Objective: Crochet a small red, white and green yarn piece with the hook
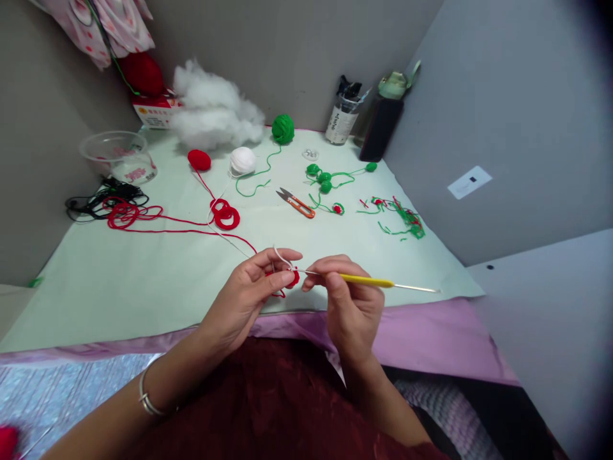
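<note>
Maroon garment (pixel 258 396), left hand (pixel 253 281) pinching red crochet piece (pixel 295 278), right hand (pixel 352 300) pinching yellow-handled hook (pixel 368 280)

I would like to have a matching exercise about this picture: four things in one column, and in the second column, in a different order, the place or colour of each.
1. scissors
2. hook
3. red piece
4. white ball

A. between the red ball and the green ball
B. in the left hand
C. orange handles
D. in the right hand

Pairs: 1-C, 2-D, 3-B, 4-A
</note>
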Demonstrator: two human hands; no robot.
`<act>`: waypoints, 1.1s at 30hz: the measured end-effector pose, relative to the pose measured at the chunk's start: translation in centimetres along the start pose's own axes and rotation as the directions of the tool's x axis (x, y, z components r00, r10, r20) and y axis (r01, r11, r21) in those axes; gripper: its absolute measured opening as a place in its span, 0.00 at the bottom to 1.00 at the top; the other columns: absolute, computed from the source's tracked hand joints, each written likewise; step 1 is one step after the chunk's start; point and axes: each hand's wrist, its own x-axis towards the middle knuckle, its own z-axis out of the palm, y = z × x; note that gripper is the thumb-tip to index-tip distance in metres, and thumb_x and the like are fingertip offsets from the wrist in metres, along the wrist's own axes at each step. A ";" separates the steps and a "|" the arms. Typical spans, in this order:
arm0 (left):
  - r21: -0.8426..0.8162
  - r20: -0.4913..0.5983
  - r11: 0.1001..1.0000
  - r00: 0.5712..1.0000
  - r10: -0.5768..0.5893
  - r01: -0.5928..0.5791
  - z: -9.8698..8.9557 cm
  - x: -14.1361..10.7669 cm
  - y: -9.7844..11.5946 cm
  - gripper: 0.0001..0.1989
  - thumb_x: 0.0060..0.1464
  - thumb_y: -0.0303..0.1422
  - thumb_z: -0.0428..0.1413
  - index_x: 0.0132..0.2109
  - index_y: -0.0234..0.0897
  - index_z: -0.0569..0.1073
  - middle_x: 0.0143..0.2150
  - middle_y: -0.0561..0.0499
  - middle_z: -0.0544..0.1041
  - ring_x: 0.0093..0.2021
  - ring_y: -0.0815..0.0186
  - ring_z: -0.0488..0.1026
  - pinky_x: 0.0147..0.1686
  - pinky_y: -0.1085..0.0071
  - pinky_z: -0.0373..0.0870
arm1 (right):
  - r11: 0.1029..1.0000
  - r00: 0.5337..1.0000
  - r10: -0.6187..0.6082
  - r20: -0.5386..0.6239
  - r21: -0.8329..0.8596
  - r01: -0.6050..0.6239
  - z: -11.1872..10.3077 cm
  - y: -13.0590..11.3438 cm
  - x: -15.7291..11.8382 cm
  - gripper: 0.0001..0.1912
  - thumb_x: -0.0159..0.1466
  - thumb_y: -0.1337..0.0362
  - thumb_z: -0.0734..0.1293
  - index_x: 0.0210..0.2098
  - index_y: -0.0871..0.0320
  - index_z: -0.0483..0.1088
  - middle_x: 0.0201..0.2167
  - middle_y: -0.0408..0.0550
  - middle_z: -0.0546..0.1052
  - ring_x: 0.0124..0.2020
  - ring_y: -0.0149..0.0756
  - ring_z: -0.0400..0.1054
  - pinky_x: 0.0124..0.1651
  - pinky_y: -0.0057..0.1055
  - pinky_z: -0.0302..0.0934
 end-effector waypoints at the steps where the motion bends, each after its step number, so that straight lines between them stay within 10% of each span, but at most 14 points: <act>1: -0.002 -0.005 1.000 1.000 0.006 -0.006 0.0 0.0 0.0 0.09 0.55 0.33 0.71 0.44 0.43 0.85 0.38 0.54 0.77 0.38 0.68 0.70 0.39 0.73 0.64 | 0.999 0.999 0.035 -0.002 0.037 -0.035 -0.1 0.1 0.0 0.07 0.72 0.64 0.67 0.41 0.53 0.80 0.34 0.44 0.79 0.30 0.32 0.77 0.34 0.34 0.73; 13: 0.002 0.014 1.000 1.000 -0.011 0.011 0.0 0.1 0.1 0.07 0.55 0.32 0.70 0.39 0.39 0.80 0.33 0.55 0.75 0.35 0.71 0.69 0.37 0.76 0.65 | 0.995 0.996 -0.073 -0.058 -0.074 0.069 0.3 -0.2 -0.3 0.09 0.73 0.67 0.67 0.44 0.51 0.81 0.35 0.44 0.80 0.33 0.33 0.75 0.38 0.34 0.70; 24: -0.096 0.123 0.990 0.988 -0.095 0.107 -0.2 0.3 -0.2 0.06 0.59 0.34 0.68 0.40 0.37 0.81 0.35 0.52 0.77 0.37 0.68 0.72 0.42 0.74 0.68 | 0.884 0.952 0.307 0.012 0.367 -0.290 0.2 0.3 1.0 0.09 0.69 0.57 0.71 0.36 0.54 0.80 0.30 0.42 0.78 0.26 0.29 0.72 0.30 0.28 0.72; 33: -0.095 0.125 0.989 0.987 -0.103 0.115 -0.2 0.4 -0.2 0.06 0.59 0.34 0.67 0.39 0.36 0.80 0.35 0.51 0.77 0.37 0.69 0.71 0.42 0.75 0.68 | 0.882 0.955 0.298 0.013 0.379 -0.280 0.2 0.1 1.0 0.10 0.70 0.59 0.70 0.34 0.55 0.80 0.29 0.42 0.77 0.27 0.28 0.72 0.30 0.26 0.70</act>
